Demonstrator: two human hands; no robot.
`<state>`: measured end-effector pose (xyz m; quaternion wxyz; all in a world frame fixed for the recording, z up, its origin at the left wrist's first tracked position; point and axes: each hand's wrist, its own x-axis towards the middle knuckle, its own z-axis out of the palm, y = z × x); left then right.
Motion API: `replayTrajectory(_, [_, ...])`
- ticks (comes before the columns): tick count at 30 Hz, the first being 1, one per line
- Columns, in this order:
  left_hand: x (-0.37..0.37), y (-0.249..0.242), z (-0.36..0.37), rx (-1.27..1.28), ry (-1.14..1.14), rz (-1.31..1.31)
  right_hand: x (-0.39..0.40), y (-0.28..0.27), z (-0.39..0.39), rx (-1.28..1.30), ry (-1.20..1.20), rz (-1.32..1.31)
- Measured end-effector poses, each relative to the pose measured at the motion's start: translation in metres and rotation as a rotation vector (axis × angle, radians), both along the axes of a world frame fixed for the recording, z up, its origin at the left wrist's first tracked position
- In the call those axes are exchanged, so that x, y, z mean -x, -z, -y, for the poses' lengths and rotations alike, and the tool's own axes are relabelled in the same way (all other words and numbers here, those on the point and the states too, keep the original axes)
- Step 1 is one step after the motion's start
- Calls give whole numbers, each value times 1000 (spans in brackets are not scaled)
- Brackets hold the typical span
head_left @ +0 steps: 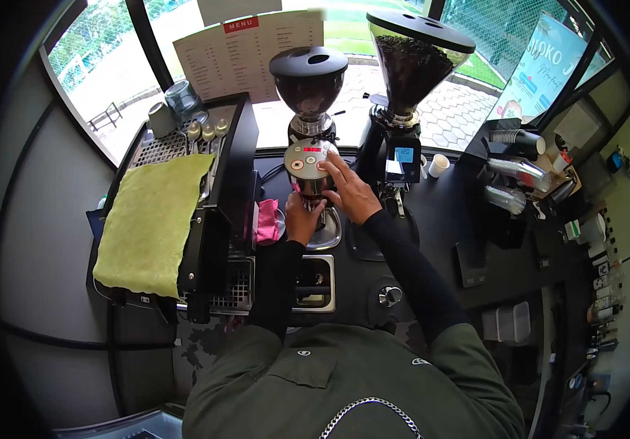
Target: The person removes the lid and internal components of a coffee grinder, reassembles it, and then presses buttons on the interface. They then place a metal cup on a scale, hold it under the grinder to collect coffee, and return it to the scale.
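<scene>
At the left coffee grinder [307,162], whose round top panel has buttons and a red display, both my hands are at work. My left hand [303,219] is low at the grinder's front, fingers closed round something under the spout that I cannot make out. My right hand [351,192] lies against the panel's right side, fingers apart, fingertips near a button. Below the grinder is a metal tray [327,238]. A pink cloth [267,222] lies just left of my left hand.
An espresso machine [231,146] with a green cloth [150,223] and spoons stands left. A second grinder [395,150] with a bean-filled hopper is at right. Nearer are a knock box [332,285] and a tamper [389,295]. Plastic cups [516,172] and a scale [470,263] are further right.
</scene>
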<state>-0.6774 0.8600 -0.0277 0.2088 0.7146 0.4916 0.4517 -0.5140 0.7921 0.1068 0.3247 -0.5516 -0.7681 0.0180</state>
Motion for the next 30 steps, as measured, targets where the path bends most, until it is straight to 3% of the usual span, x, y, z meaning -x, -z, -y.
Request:
replayTrajectory(4, [20,-9,26,66,-23,-46,-2,12,24,-132,36,-177])
replayTrajectory(6, [34,-28,51,79,31,68,-1,34,45,-118,132,-265])
replayTrajectory(10, [56,-43,102,14,268,187,9,76,97,180,-38,-205])
replayTrajectory(11, [60,-53,115,115,298,161,18,81,108,219,-75,-272])
replayTrajectory(12, [61,-30,133,510,503,455,37,91,123,228,-144,-395])
replayTrajectory(15, [59,-29,152,396,620,371,49,102,139,340,-60,-597])
replayTrajectory(17, [58,-29,160,385,563,447,48,97,140,347,53,-679])
replayTrajectory(19, [55,-36,163,369,507,517,50,89,141,294,39,-625])
replayTrajectory(22, [50,-51,173,347,658,449,60,87,148,213,-57,-587])
replayTrajectory(26, [48,-45,169,408,669,429,60,91,149,353,177,-786])
replayTrajectory(28, [43,-42,171,435,694,429,60,91,156,240,17,-675])
replayTrajectory(30, [35,-38,174,431,647,586,52,88,158,211,34,-641])
